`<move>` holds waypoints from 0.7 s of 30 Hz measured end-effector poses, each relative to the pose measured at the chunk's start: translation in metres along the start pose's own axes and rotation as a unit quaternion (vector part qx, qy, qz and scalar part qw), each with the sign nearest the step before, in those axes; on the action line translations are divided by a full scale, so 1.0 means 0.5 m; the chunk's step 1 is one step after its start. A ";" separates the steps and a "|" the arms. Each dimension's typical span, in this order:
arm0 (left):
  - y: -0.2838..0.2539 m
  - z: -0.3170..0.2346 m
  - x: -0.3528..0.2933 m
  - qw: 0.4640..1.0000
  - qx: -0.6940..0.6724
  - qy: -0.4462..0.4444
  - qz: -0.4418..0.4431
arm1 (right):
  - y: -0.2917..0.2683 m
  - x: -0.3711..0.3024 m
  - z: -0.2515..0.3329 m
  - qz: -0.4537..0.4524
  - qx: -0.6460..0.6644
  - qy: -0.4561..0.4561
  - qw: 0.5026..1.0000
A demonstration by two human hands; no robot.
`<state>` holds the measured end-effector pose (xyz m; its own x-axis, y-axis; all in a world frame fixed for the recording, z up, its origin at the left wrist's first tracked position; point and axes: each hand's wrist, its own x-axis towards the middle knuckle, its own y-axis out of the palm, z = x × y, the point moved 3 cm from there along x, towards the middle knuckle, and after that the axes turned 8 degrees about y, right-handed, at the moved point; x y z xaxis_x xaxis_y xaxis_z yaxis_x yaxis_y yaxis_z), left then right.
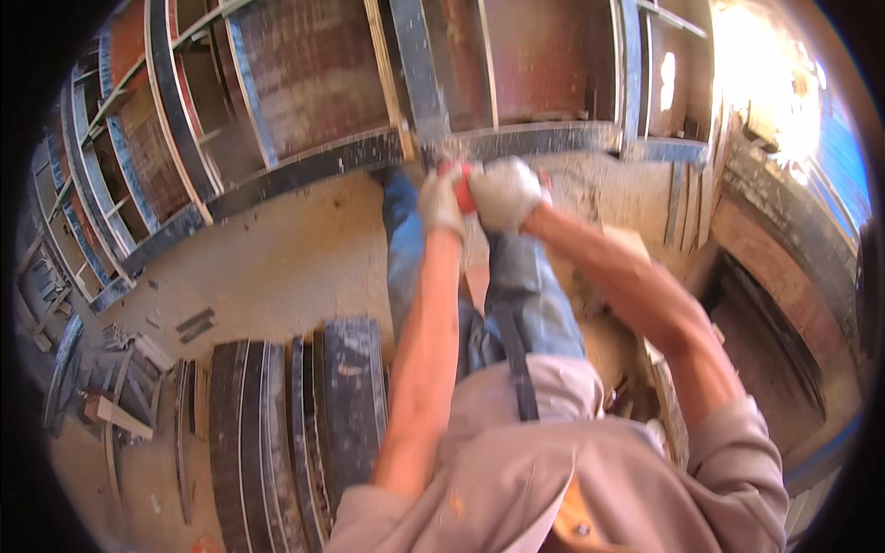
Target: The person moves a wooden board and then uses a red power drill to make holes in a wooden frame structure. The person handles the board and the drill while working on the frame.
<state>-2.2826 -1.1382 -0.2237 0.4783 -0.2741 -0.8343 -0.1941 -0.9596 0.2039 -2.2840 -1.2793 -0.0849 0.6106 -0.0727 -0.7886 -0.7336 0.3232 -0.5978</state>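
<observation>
Both my hands wear whitish gloves and are closed together in front of my legs. My left hand (442,203) wraps round a red tool (465,191); its kind cannot be made out, as the gloves cover most of it. On the other side of it, my right hand (505,194) grips the same tool, and a bit of red shows past that glove. The hands are at the dark lower edge beam (525,141) of a large framed panel (318,78). Whether the tool touches the beam is hidden and blurred.
Long dark planks or beams (355,405) lie side by side on the dusty floor (267,267) at my left. Scrap wood pieces (120,415) are scattered farther left. A brown-sided structure (784,267) stands at the right, near bright light and blue sheeting (839,147).
</observation>
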 end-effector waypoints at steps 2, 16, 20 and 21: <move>0.036 -0.039 -0.071 0.985 -0.033 0.015 -0.171 | -0.043 -0.050 0.015 -0.006 0.035 0.038 0.999; -0.080 -0.187 -0.025 0.981 -0.008 0.020 -0.194 | -0.039 0.060 0.116 -0.072 0.128 -0.001 0.989; -0.076 -0.201 -0.021 0.979 -0.036 0.000 -0.200 | -0.041 0.081 0.123 -0.031 0.131 0.003 0.991; -0.073 -0.208 -0.021 0.980 -0.037 -0.004 -0.196 | -0.042 0.084 0.123 -0.032 0.129 0.007 0.991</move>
<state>-2.1913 -1.1072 -0.1692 0.4965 0.1164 -0.8602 0.0652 -0.9932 -0.0967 -2.2247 -1.2310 -0.0968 0.6483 -0.1137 -0.7529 -0.5914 0.5476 -0.5920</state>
